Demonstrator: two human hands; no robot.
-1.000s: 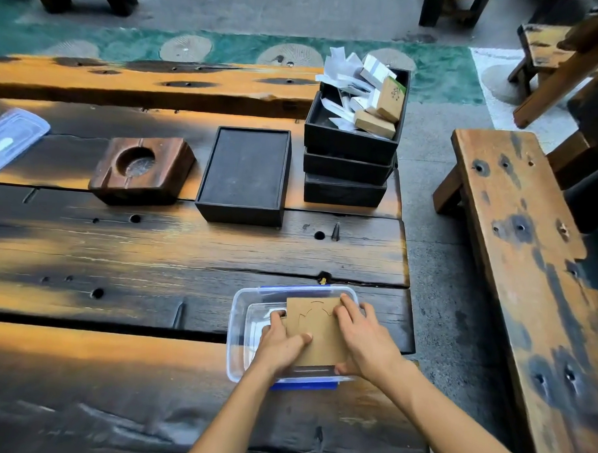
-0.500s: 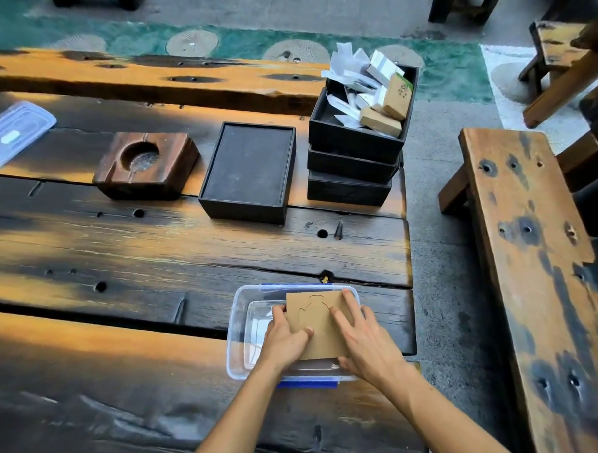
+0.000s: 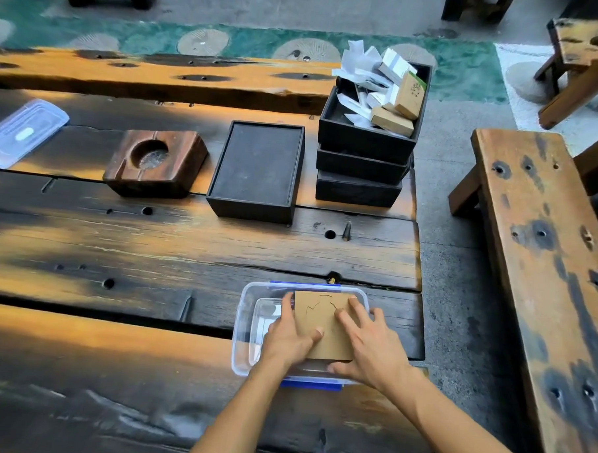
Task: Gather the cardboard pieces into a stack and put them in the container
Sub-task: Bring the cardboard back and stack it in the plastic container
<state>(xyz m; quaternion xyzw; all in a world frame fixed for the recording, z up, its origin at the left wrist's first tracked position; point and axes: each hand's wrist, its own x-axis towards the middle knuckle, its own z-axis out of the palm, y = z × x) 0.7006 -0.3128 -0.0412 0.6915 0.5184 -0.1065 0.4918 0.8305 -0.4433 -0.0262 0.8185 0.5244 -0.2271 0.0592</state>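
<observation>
Fingers (image 3: 350, 317) of both hands lie spread and flat on the cardboard (image 3: 324, 326), pressing rather than pinching; left hand (image 3: 287, 339) covers its 9 o'clock edge, right hand (image 3: 371, 346) its 3 o'clock edge; nothing is clasped. Head view: cardboard sits as one stack over the container (image 3: 245, 323), at 6 o'clock on the table (image 3: 187, 249); whether it rests on the floor cannot be told. Lid (image 3: 24, 132) lies at 10 o'clock. Gathering appears done; seating and release remain.
</observation>
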